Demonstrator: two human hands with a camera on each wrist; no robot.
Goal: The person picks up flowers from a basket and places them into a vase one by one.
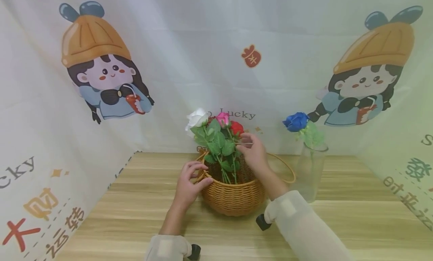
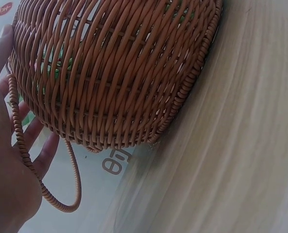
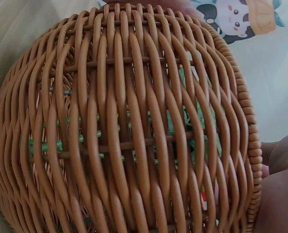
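A round wicker basket [image 1: 233,199] stands on the table, holding a white rose [image 1: 197,118], a pink rose [image 1: 223,119] and a red rose [image 1: 236,128] with green leaves and stems. At the basket's left rim, my left hand [image 1: 190,180] holds on with thumb and fingers; in the left wrist view a loop handle [image 2: 21,131] crosses that hand. My right hand [image 1: 255,154] pinches the red rose just below its bloom, above the basket's right side. The right wrist view is mostly filled by the basket's weave [image 3: 129,121], with green stems showing through.
Right of the basket stands a clear glass vase [image 1: 309,178] with a blue rose [image 1: 296,122] in it. A second handle loop [image 1: 287,167] sticks out towards this vase. Behind the wooden table [image 1: 142,201] hangs a printed white cloth [image 1: 196,47].
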